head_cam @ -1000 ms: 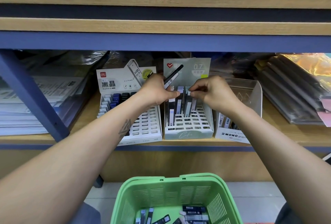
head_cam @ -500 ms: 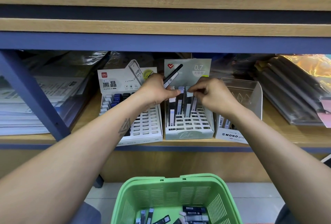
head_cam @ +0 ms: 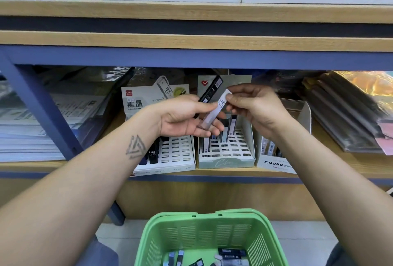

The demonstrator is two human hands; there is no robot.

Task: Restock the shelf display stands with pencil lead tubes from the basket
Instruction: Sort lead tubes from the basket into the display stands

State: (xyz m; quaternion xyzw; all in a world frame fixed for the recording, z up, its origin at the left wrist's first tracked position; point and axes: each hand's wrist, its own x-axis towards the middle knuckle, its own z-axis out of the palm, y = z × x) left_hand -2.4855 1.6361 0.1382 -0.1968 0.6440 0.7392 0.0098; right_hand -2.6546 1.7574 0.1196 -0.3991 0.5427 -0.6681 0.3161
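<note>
We pinch the pale tube [head_cam: 214, 110] at its top with the right hand [head_cam: 253, 108], label up to check its grade, while the left hand [head_cam: 187, 120] grips a black tube [head_cam: 209, 91] above the stands [head_cam: 225, 155], basket [head_cam: 212, 236] below.

The light is bright and even, with no hard shadows on the arms. Under the upper shelf [head_cam: 191, 40] it gets dim, and the back of the lower shelf is dark. Shiny plastic folders [head_cam: 348, 112] on the right show glare. The wide lens bends the shelf lines near the edges. The right hand [head_cam: 255, 106] looks a bit blurry. The green basket [head_cam: 204, 236] looks sharp.
</note>
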